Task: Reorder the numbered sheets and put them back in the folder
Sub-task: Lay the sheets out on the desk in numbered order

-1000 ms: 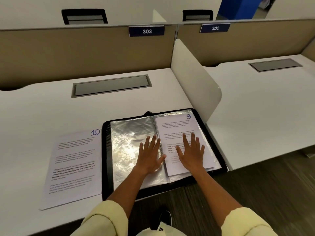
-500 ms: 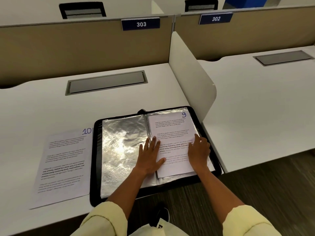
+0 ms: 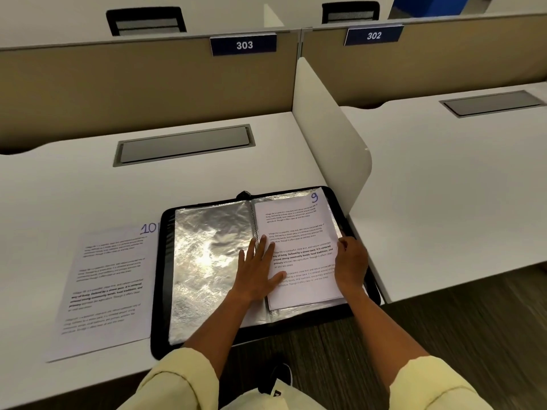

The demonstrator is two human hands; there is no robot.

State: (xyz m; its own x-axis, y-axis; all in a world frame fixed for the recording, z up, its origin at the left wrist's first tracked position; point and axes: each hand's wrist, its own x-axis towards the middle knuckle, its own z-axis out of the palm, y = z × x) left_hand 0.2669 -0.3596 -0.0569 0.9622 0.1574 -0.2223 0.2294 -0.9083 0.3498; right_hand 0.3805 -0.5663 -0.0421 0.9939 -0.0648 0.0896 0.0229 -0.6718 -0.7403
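A black folder (image 3: 161, 261) lies open at the desk's front edge, showing shiny plastic sleeves (image 3: 207, 255) on its left half. On its right half sits a stack of sheets, the top one marked 9 (image 3: 299, 229). My left hand (image 3: 257, 270) lies flat with straight fingers across the spine, its thumb on sheet 9. My right hand (image 3: 350, 264) is at the stack's right edge, fingers curled round that edge. A sheet marked 10 (image 3: 109, 285) lies on the desk to the left of the folder.
A white divider panel (image 3: 328, 128) stands just right of the folder, between this desk and the neighbouring one. A grey cable hatch (image 3: 183, 145) is set into the desk behind the folder. Beige partitions carry labels 303 and 302.
My right hand has slid from flat on sheet 9 to the stack's right edge and curled round it. My left hand has stayed flat by the spine.
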